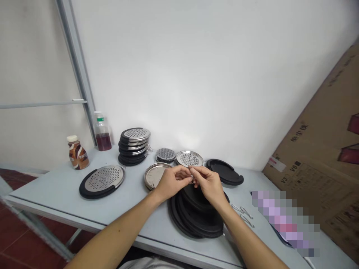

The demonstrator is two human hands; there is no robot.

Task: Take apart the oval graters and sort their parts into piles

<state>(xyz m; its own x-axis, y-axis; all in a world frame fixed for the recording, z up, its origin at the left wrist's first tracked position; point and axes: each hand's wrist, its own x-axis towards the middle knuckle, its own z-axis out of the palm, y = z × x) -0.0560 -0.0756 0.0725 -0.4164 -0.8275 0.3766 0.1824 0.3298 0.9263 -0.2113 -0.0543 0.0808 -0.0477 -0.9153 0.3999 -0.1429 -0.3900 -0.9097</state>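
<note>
Close together over the black discs, my left hand (177,178) and my right hand (206,182) both pinch a small bent metal wire piece (193,180), mostly covered by the fingertips. Below them lies a pile of black round rubber-like covers (196,220), partly hidden by my right hand and forearm. Just left of my left hand is a small stack of shallow round metal pans (156,175). A perforated metal disc (188,158) rests behind the hands. Several wire hooks (243,215) lie on the table to the right of my right forearm.
At the back left stands a stack of perforated discs with black rims (134,147); a single one (103,180) lies in front. Smaller grates (166,154), a black cover (225,172), two bottles (77,153) and a pixelated object (284,220) share the table. A cardboard box (319,160) leans at right.
</note>
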